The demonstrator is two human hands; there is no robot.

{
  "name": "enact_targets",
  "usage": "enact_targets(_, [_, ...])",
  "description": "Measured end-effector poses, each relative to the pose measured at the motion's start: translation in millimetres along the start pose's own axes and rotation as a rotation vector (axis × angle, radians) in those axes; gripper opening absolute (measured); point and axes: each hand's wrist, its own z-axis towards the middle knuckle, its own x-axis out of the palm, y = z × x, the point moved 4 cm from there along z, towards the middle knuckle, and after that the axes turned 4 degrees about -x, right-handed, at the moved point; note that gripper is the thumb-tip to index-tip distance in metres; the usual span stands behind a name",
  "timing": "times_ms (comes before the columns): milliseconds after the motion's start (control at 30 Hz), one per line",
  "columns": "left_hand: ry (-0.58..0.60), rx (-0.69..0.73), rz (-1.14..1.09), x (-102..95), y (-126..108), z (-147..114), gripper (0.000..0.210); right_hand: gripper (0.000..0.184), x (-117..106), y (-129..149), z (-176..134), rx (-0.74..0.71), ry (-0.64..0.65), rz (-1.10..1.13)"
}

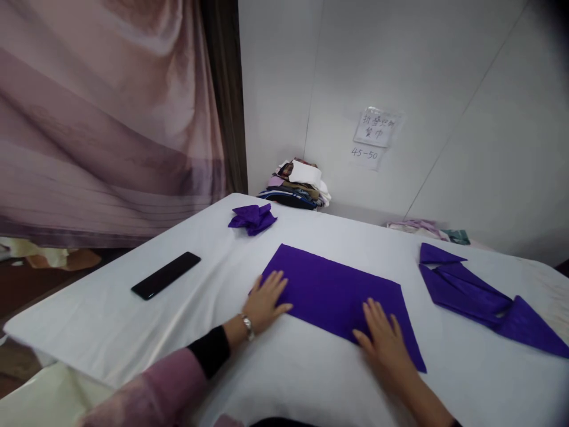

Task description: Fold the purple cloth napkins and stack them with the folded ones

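A purple cloth napkin (333, 290) lies flat on the white-covered table (178, 338) in front of me, as a wide rectangle. My left hand (265, 301) rests palm down on its left end, fingers stretched out and thumb apart. On the near right part of the same napkin lies my right hand (382, 335), flat with its fingers spread. Neither hand grips anything. From this view I cannot tell how many layers the napkin has.
Another purple cloth (253, 219) sits crumpled at the back left. To the right are folded purple cloths (471, 290). A black phone (166, 276) lies at left. Stacked clothes (297, 184) stand behind the table, below a handwritten sign (374, 127) on the wall. A pink curtain (111, 107) hangs at left.
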Motion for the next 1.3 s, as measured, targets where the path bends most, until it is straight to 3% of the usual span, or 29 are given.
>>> enact_targets(100, [0.003, 0.196, -0.051, 10.1, -51, 7, 0.066, 0.068, -4, 65, 25, -0.213, 0.136, 0.075])
enact_targets(167, [0.046, 0.206, -0.057, 15.7, -49, 6, 0.067, 0.068, 1, 73, 25, -0.257, 0.192, 0.089])
enact_targets(233, [0.093, 0.125, -0.044, 17.6, -20, 2, 0.068, 0.066, 10, 49, 9, -0.223, 0.187, 0.075])
enact_targets(400, [0.059, -0.243, 0.087, 3.9, 102, -23, 0.065, 0.063, 35, -76, -60, -0.013, -0.006, -0.006])
enact_targets(500, [-0.01, -0.422, 0.162, -9.9, 137, -21, 0.063, 0.055, 31, -112, -72, 0.025, -0.041, -0.029])
enact_targets(600, [-0.048, -0.354, 0.138, -18.2, 110, 13, 0.062, 0.06, 8, -92, -33, 0.06, -0.03, -0.008])
enact_targets(733, [-0.033, -0.054, 0.05, -11.1, 27, 79, 0.066, 0.066, -19, -11, 55, -0.013, 0.064, 0.112])
enact_targets(833, [0.005, 0.042, 0.03, 5.2, -18, 115, 0.064, 0.068, -18, 45, 107, -0.094, 0.143, 0.191])
enact_targets(933, [0.037, 0.035, 0.021, 21.9, -30, 134, 0.064, 0.07, -4, 64, 137, -0.116, 0.175, 0.226])
enact_targets(1000, [0.061, 0.02, 0.018, 30.2, -25, 140, 0.066, 0.07, 6, 51, 144, -0.106, 0.189, 0.218])
enact_targets(1067, [0.081, 0.01, 0.019, 35.5, -18, 144, 0.067, 0.07, 12, 19, 141, -0.055, 0.195, 0.192])
enact_targets(1200, [0.088, 0.002, 0.045, 40.6, -12, 147, 0.07, 0.071, 11, -70, 109, 0.223, 0.2, 0.106])
enact_targets(1300, [0.089, 0.002, 0.065, 42.1, -14, 150, 0.07, 0.07, 8, -112, 86, 0.364, 0.196, 0.066])
